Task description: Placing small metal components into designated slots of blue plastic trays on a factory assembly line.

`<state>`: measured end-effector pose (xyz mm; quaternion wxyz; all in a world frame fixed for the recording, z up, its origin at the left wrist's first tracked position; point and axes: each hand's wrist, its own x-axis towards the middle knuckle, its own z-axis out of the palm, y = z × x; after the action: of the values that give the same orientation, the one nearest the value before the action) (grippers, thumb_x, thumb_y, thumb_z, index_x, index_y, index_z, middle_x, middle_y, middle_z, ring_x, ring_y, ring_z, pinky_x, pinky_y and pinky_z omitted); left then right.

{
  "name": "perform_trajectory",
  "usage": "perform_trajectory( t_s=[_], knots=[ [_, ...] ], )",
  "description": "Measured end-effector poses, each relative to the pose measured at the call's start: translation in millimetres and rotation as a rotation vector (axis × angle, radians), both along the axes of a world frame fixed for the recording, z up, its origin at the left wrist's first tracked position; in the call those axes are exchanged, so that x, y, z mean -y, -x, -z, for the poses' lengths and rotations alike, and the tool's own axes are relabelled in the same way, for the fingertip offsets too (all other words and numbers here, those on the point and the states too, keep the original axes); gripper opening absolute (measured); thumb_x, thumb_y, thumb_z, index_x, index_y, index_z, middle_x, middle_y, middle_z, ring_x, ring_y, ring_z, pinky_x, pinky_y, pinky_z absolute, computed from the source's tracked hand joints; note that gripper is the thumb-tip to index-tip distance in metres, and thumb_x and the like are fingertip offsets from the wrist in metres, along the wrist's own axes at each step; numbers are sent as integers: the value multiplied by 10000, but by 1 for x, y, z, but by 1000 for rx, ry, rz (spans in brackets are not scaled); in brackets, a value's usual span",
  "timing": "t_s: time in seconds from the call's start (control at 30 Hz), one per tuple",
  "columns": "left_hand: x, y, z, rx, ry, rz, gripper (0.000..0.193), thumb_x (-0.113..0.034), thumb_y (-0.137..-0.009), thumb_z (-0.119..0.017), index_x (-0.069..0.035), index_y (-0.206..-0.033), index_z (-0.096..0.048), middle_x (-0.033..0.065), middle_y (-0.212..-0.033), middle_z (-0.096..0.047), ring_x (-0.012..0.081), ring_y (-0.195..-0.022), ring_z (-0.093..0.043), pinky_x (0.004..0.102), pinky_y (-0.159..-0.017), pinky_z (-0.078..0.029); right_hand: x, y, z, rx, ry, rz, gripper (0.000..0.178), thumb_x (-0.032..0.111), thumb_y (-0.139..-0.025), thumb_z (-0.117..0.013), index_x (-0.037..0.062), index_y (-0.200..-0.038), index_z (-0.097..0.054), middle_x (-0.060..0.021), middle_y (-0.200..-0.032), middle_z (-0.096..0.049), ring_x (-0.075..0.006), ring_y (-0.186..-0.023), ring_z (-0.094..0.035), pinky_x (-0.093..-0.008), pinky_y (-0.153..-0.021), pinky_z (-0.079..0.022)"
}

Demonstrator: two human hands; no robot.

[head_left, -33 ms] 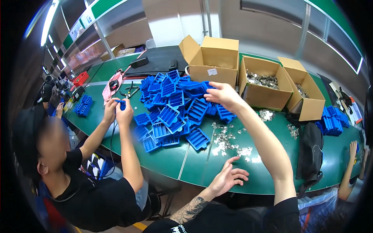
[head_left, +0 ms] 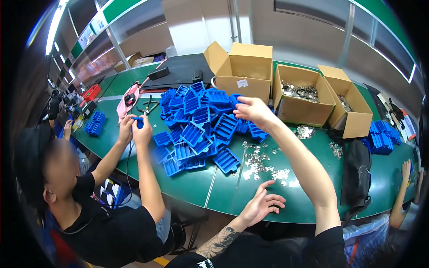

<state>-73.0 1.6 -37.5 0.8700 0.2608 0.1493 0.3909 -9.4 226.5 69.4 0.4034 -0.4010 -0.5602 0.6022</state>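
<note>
A heap of blue plastic compartment trays (head_left: 193,136) lies in the middle of the green table. My right hand (head_left: 255,110) reaches over the heap's right edge, its fingers stretched out and apart beside the trays. Whether the fingertips touch a tray I cannot tell. Nearer to me, my left hand (head_left: 262,206) hovers at the table's front edge, palm turned sideways, fingers spread and holding nothing. Just beyond it, small shiny metal pieces (head_left: 257,163) are scattered on the tabletop, right of a single tray (head_left: 226,161) at the heap's front.
Behind the heap stand an open carton (head_left: 245,85) and two cartons with metal parts, one of them the middle carton (head_left: 300,111). A black bag (head_left: 357,172) lies to the right. A co-worker (head_left: 111,214) on the left holds a small blue piece. Pliers (head_left: 147,106) lie nearby.
</note>
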Motion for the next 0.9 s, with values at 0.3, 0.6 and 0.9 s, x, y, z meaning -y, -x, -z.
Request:
perform_trajectory(
  t_s=[0.3, 0.6, 0.9],
  knots=[
    [0, -3, 2, 24, 23, -23, 408, -305, -970, -299, -113, -1319, -207, 260, -1051, -528, 314, -940, -551, 381, -784, -455, 76, -107, -18, 597, -400, -71, 318, 160, -802, -590, 37, -1094, -612, -87, -896, -672, -124, -829, -627, -270, -790, -481],
    [-3, -14, -11, -211, 5, -110, 372, -248, -928, -392, -79, -1250, -311, 202, -906, -562, 290, -791, -565, 365, -664, -461, 163, -325, -9, 947, -414, 712, 239, 119, -761, -599, 34, -977, -657, -109, -855, -672, -141, -777, -637, -274, -728, -494],
    [-3, -17, 3, -243, -56, -80, 378, -262, -888, -470, -59, -1188, -362, 187, -875, -562, 265, -757, -566, 342, -638, -471, 240, -455, 45, 1560, 187, 760, 388, 393, -686, -664, 89, -927, -683, -157, -882, -659, -298, -811, -636, -371, -773, -501]
  ],
)
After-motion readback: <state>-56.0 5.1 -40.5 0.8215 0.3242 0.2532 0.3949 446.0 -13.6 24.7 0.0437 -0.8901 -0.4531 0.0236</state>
